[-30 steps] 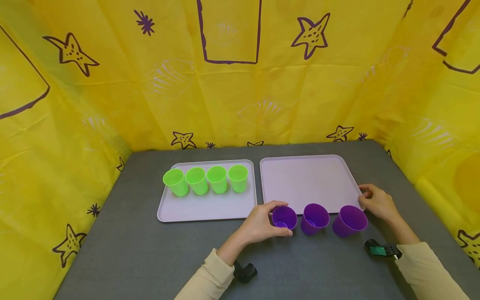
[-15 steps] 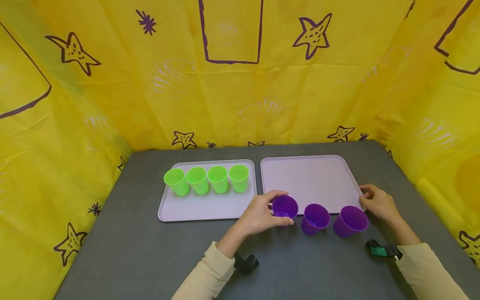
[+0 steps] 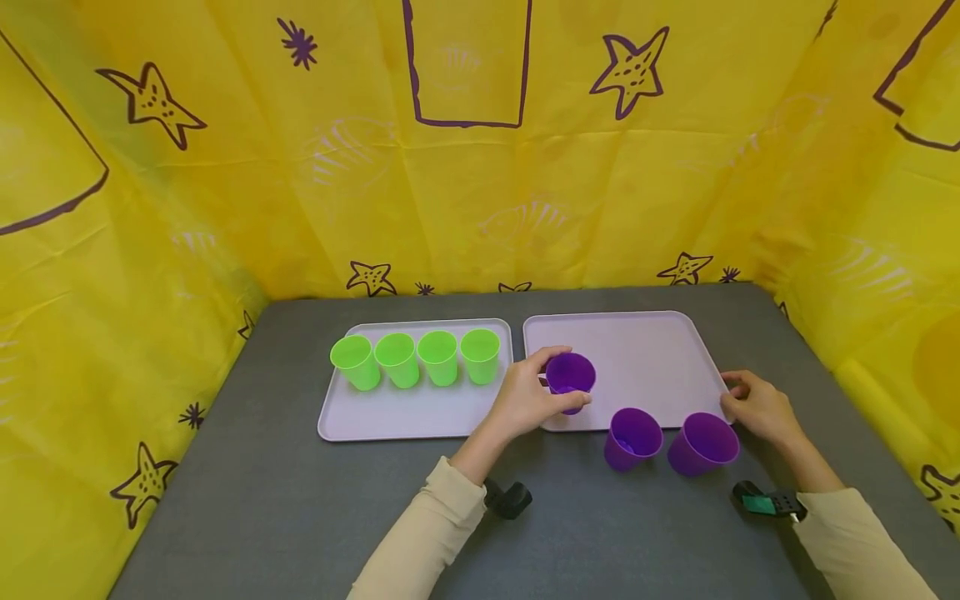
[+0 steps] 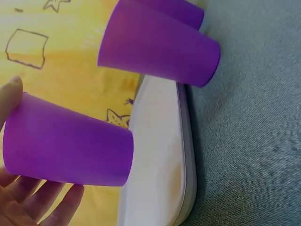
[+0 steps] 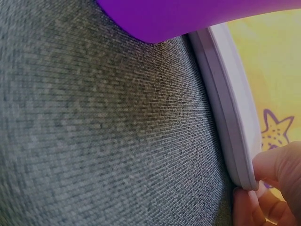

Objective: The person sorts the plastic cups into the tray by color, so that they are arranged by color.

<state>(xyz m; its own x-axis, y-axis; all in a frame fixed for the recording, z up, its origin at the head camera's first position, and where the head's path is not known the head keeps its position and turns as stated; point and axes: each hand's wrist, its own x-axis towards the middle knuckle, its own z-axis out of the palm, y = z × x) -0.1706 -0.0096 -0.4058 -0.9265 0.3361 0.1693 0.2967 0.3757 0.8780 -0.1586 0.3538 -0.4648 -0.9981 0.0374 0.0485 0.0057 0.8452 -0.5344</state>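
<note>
My left hand [image 3: 525, 396] holds a purple cup [image 3: 570, 372] by its sides over the near left part of the right-hand pale tray [image 3: 637, 358]. In the left wrist view, the thumb is on one side of this cup [image 4: 66, 143] and several fingers on the other; it looks raised off the tray. My right hand [image 3: 761, 408] pinches that tray's near right corner, thumb on the rim and fingers below. Two more purple cups, a middle cup [image 3: 632, 437] and a right cup [image 3: 701, 446], stand along the tray's front edge.
Another pale tray [image 3: 420, 423] lies to the left, with a row of several green cups [image 3: 397, 362] on it. The grey table [image 3: 262, 500] ends at yellow patterned cloth [image 3: 450, 208] at the back and sides. Wrist cameras hang below both hands.
My left hand has lifted the purple cup from the table in front of the tray and moved it forward over the tray. The right hand and the other cups have stayed in place.
</note>
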